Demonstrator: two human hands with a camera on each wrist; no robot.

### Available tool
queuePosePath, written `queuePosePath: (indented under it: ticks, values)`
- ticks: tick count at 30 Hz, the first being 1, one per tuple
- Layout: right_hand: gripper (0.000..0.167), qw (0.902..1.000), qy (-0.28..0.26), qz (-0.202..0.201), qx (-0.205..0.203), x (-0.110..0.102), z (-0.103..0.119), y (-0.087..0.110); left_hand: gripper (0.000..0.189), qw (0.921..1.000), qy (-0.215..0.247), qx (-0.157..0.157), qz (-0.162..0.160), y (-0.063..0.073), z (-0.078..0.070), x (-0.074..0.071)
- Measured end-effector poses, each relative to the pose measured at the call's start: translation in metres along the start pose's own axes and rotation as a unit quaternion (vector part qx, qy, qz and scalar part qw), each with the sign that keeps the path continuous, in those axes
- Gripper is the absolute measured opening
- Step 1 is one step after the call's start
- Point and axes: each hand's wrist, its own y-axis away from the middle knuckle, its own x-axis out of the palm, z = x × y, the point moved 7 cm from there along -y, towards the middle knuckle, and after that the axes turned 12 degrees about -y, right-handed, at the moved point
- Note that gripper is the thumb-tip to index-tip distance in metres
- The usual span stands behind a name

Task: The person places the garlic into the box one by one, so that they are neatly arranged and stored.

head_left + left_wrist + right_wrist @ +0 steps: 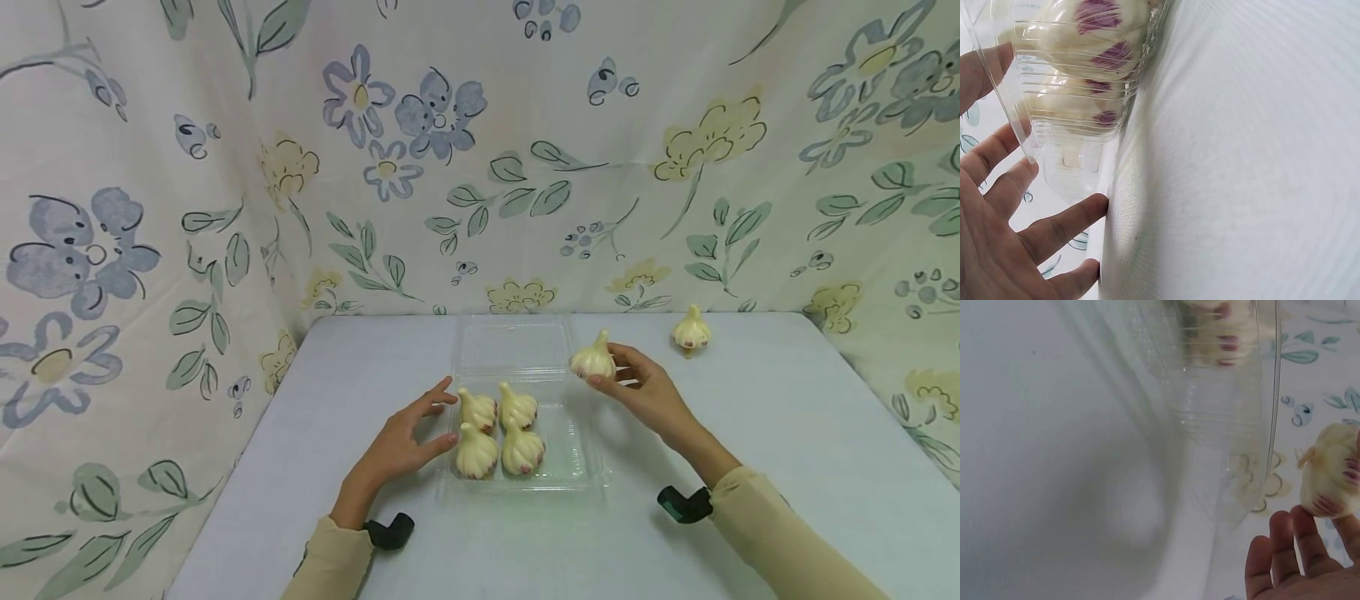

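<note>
- Floral cloth hangs behind and at both sides of a white table, printed with blue and yellow flowers and green leaves.
- One garlic bulb, pale with purple streaks, is held up off the table near the right rear corner of the container; its neck points up, and the right wrist view shows it apart from the plastic.
- At that bulb, the right hand pinches with thumb and fingers, parted about the bulb's width; the remaining fingers are bent and slightly spread.
- Clear and ribbed, the container lies open on the table, its lid folded back toward the cloth.
- Four garlic bulbs sit close together in its left part, two in front and two behind, necks up.
- Beside its left edge, the left hand is spread wide, with thumb and forefinger at the rim and other fingertips down by the table; it has hold of no bulb.
- Farther off, a lone bulb stands upright at the table's rear right, well apart from the container.
- Beige sleeves cover both forearms, and each wrist carries a dark device.
</note>
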Motion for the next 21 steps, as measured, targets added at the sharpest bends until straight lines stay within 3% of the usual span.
queuePosePath:
  ticks: [8, 21]
  values:
    - [0.071, 0.9999, 0.010, 0.007, 0.004, 0.007, -0.001, -0.001, 0.061, 0.9999, -0.001, -0.011, 0.002, -0.003, 0.002, 0.001]
    - [0.059, 0.9990, 0.010, 0.025, -0.037, 0.021, 0.004, 0.001, 0.057, 0.9999, 0.005, -0.009, 0.005, 0.001, 0.001, 0.000]
